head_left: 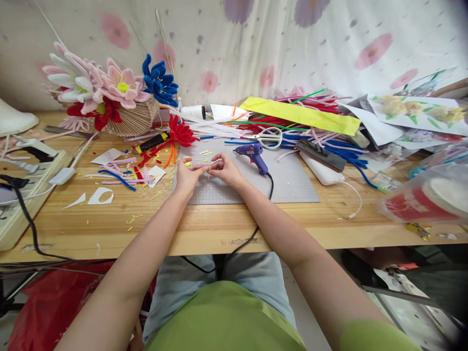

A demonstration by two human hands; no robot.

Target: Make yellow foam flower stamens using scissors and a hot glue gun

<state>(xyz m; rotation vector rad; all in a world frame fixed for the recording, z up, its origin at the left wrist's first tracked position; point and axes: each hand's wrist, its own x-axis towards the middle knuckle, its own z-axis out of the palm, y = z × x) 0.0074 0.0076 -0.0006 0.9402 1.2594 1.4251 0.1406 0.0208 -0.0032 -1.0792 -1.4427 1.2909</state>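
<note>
Over the left part of the grey cutting mat, my two hands meet at their fingertips. My left hand is closed in a pinch, with a small bit of yellow showing by its fingers. My right hand pinches too, its fingertips touching those of the left. What they hold is too small and hidden to name. Just right of my right hand a purple hot glue gun lies on the mat. Behind my left hand is a red fuzzy flower, and thin yellow scraps lie around the mat's left edge.
Fuzzy flowers stand in a woven holder at the back left. White-handled scissors, a yellow sheet and many pipe cleaners lie behind the mat. A power strip is at left, a bagged cup at right.
</note>
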